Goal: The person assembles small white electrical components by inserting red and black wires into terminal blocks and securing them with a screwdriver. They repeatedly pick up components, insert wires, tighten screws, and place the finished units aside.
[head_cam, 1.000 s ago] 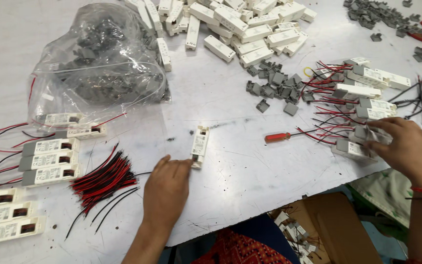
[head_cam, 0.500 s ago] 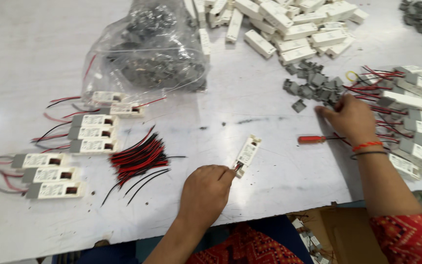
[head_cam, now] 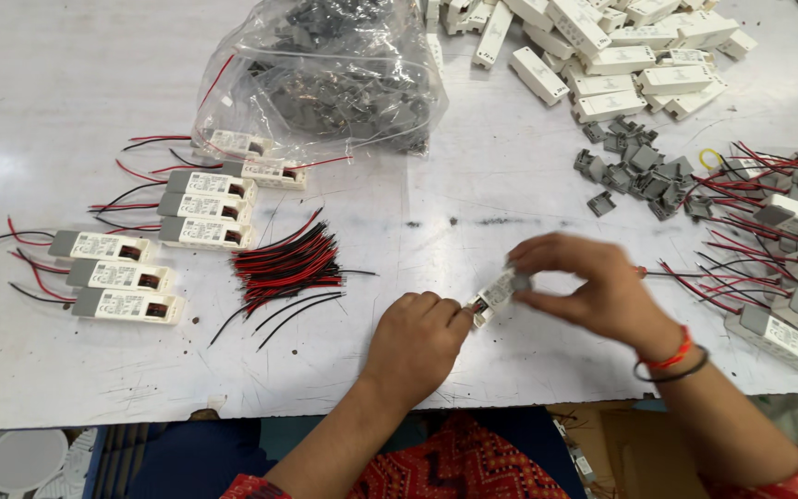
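Observation:
A small white rectangular module (head_cam: 494, 294) with a label lies tilted just above the white table (head_cam: 473, 194), near its front edge. My left hand (head_cam: 415, 344) pinches the module's lower end with curled fingers. My right hand (head_cam: 593, 291) has its fingertips on the module's upper end, apparently pressing a small grey cap there; the cap is mostly hidden. A bundle of loose red and black wires (head_cam: 286, 268) lies to the left of my left hand.
Finished white modules with wires (head_cam: 140, 249) lie in rows at the left. A clear plastic bag of grey caps (head_cam: 325, 74) sits at the back. Plain white cases (head_cam: 621, 55) are heaped back right, loose grey caps (head_cam: 630, 171) and wired modules (head_cam: 787, 259) at right.
My right hand has come back from the pile of grey caps at the right to the module's upper end. The view has shifted so the workpiece sits nearer the centre.

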